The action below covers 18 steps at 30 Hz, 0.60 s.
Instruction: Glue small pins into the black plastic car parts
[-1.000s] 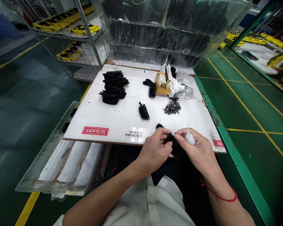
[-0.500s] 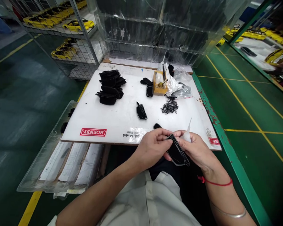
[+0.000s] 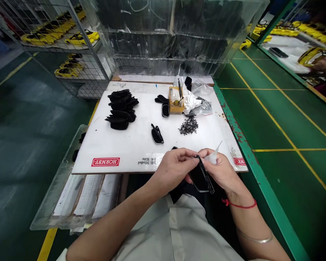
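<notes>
My left hand [image 3: 175,168] and my right hand [image 3: 222,172] together hold a flat black plastic part [image 3: 202,178] just below the near edge of the white board [image 3: 141,137]. The left fingertips pinch the part's top end. Tucked in my right hand is also a small white squeeze bottle [image 3: 213,156], its thin nozzle pointing up and to the right. A single black part [image 3: 157,134] lies on the board ahead of my hands, and a small heap of black screws [image 3: 188,125] sits to its right.
A stack of black parts [image 3: 120,108] sits on the board's left. A small yellow box [image 3: 176,100], crumpled plastic bags [image 3: 198,101] and two more black parts [image 3: 163,105] lie at the back. Clear bins [image 3: 174,40] stand behind, a clear tray [image 3: 70,195] at the left.
The black part came up from under my hands and now shows tilted between them. The bottle's nozzle has tipped to the right. The view shifted slightly.
</notes>
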Each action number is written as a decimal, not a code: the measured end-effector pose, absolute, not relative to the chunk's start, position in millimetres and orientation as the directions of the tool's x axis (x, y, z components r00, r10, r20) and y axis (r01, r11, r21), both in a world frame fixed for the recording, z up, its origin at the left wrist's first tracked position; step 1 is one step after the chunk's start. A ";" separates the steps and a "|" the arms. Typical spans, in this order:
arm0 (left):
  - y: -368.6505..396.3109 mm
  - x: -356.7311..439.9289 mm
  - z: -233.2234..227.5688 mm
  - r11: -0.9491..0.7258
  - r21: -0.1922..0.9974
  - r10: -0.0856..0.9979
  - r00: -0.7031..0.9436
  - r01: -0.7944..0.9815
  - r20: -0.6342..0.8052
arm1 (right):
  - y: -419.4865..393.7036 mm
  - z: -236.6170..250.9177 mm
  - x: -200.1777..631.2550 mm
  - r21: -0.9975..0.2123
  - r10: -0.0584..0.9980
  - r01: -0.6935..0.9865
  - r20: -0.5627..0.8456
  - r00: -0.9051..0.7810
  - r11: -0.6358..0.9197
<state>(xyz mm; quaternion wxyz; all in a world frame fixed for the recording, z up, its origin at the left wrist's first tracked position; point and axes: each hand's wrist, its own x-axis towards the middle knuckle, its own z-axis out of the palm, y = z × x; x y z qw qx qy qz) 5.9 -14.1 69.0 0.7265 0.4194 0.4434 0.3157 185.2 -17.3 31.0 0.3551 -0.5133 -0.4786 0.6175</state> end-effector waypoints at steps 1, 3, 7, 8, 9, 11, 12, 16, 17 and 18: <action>-12.9 7.1 70.0 0.448 0.890 0.833 0.401 -0.087 -0.380 | -16.5 30.5 185.8 -0.958 0.936 0.064 -0.288 -0.204 -0.281; -10.7 9.4 71.5 0.445 0.891 0.839 0.388 -0.084 -0.382 | -14.5 29.8 186.6 -0.962 0.946 0.086 -0.270 -0.180 -0.258; -6.5 13.2 72.4 0.438 0.897 0.847 0.362 -0.057 -0.390 | -10.4 30.2 186.7 -0.966 0.962 0.147 -0.233 -0.140 -0.213; -5.4 13.9 72.2 0.432 0.900 0.850 0.354 -0.048 -0.389 | -9.8 30.6 186.7 -0.964 0.963 0.162 -0.235 -0.129 -0.213; -4.4 14.5 71.8 0.428 0.903 0.853 0.348 -0.039 -0.389 | -9.5 30.9 186.7 -0.960 0.963 0.173 -0.241 -0.121 -0.218; -2.3 15.6 70.5 0.421 0.907 0.859 0.333 -0.027 -0.389 | -9.6 31.4 187.5 -0.955 0.961 0.185 -0.253 -0.107 -0.231; -1.3 16.1 69.6 0.419 0.907 0.862 0.326 -0.025 -0.389 | -10.1 31.8 188.2 -0.954 0.961 0.185 -0.257 -0.100 -0.236; 2.3 17.8 65.8 0.424 0.905 0.869 0.303 -0.042 -0.393 | -14.6 38.0 190.7 -0.950 0.962 0.191 -0.263 -0.068 -0.246; 3.0 18.2 65.4 0.429 0.902 0.869 0.295 -0.050 -0.397 | -16.5 41.3 190.4 -0.945 0.961 0.210 -0.269 -0.065 -0.250; 3.7 18.5 65.1 0.432 0.900 0.871 0.283 -0.058 -0.401 | -18.7 45.1 189.4 -0.937 0.959 0.239 -0.275 -0.061 -0.254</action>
